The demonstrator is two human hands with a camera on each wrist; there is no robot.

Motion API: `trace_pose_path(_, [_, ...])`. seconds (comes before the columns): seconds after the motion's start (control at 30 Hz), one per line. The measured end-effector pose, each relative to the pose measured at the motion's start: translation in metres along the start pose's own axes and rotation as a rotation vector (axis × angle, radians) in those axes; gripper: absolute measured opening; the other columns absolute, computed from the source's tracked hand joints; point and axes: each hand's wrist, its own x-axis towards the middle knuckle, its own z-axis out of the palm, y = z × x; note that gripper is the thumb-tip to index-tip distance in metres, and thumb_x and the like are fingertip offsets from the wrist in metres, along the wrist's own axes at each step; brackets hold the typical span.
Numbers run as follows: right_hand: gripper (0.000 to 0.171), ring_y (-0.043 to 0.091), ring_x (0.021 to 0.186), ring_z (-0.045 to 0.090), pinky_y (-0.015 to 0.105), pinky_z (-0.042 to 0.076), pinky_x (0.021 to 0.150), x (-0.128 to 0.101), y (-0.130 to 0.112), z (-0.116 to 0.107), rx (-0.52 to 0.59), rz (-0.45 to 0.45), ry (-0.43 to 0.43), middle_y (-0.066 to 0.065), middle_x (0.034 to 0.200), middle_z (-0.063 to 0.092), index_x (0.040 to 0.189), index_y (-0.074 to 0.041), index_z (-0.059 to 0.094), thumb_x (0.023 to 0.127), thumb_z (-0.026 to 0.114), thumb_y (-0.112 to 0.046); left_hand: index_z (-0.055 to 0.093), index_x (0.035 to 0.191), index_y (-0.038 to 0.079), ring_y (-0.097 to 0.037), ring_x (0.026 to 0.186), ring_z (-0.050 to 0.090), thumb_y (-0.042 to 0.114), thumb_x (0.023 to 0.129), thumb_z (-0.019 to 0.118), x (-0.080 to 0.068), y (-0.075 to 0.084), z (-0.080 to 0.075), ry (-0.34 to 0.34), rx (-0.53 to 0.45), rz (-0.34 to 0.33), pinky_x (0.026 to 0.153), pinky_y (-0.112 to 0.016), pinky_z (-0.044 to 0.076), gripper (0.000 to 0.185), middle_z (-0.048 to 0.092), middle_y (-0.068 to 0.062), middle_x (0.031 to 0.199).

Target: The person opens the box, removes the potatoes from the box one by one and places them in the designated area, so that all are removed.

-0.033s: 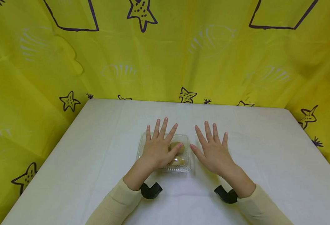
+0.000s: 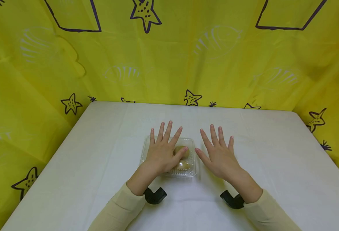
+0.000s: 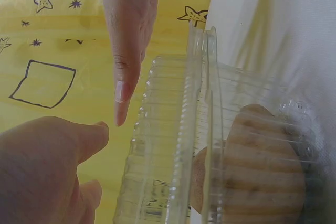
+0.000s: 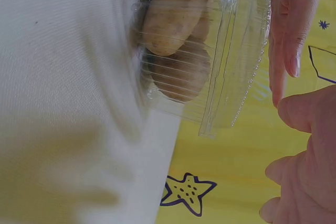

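Observation:
A clear plastic clamshell box (image 2: 193, 160) with a ribbed lid lies closed on the white table, and brown potatoes (image 4: 181, 72) show through its wall. Over this box my left hand (image 2: 161, 156) hovers palm down, fingers spread, hiding much of its left side in the head view. The right wrist view has a gap between that hand and the lid. My right hand (image 2: 222, 159) is held just right of the box, also palm down with its fingers fanned out. Neither hand holds anything. In the left wrist view a large potato (image 3: 265, 166) sits low inside the box.
A white cloth covers the table (image 2: 100, 154). Yellow curtains (image 2: 169, 51) with starfish and fish drawings hang behind it and along both sides. Black curved pieces (image 2: 155, 196) stick out at both wrists, below the beige sleeves (image 2: 120, 208).

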Motion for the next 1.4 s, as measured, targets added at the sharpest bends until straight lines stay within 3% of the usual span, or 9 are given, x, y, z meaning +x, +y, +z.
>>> trace_pose_path(0.33, [0.068,0.032,0.134,-0.015,0.064,-0.003,0.098,-0.002,0.000,0.002,0.006,0.005,-0.002,0.018,0.150,-0.001,0.147,-0.015,0.017,0.094,0.033,-0.054,0.010,0.147,0.028,-0.028,0.136,-0.012,0.062,0.091,0.025,-0.001,0.000,0.000,-0.004,-0.003,-0.001,0.102,-0.053,-0.011,0.067,-0.006,-0.007,0.152])
trace_pose_path(0.73, [0.068,0.036,0.135,-0.004,0.062,0.008,0.100,-0.003,0.001,0.004,0.034,-0.040,0.023,0.017,0.150,0.007,0.146,-0.012,0.019,0.094,0.037,-0.051,0.012,0.147,0.026,-0.029,0.136,-0.012,0.061,0.092,0.025,-0.004,-0.005,0.001,0.007,-0.045,0.022,0.103,-0.053,-0.009,0.067,-0.005,-0.008,0.152])
trace_pose_path(0.93, [0.067,0.035,0.136,0.001,0.060,0.014,0.101,-0.010,0.002,0.006,0.064,-0.099,0.042,0.015,0.150,0.011,0.146,-0.011,0.020,0.094,0.040,-0.049,0.017,0.147,0.025,-0.025,0.136,-0.011,0.059,0.092,0.031,-0.024,-0.024,0.004,0.043,-0.113,0.022,0.105,-0.051,-0.006,0.066,-0.001,-0.007,0.152])
trace_pose_path(1.13, [0.067,0.032,0.136,0.001,0.057,0.015,0.102,-0.016,-0.002,0.012,0.100,-0.147,0.053,0.013,0.150,0.011,0.147,-0.013,0.019,0.094,0.042,-0.047,0.014,0.147,0.026,-0.023,0.136,-0.011,0.059,0.092,0.029,-0.049,-0.043,0.007,0.046,-0.159,-0.002,0.105,-0.052,-0.003,0.066,-0.004,-0.004,0.152])
trace_pose_path(1.4, [0.065,0.032,0.136,0.006,0.055,0.018,0.103,-0.019,-0.021,0.020,0.074,-0.257,0.083,0.009,0.151,0.013,0.146,-0.013,0.023,0.093,0.045,-0.045,0.018,0.147,0.020,-0.028,0.136,-0.007,0.051,0.095,0.034,-0.074,-0.066,0.015,0.084,-0.128,0.049,0.103,-0.058,0.005,0.063,0.003,-0.010,0.152])
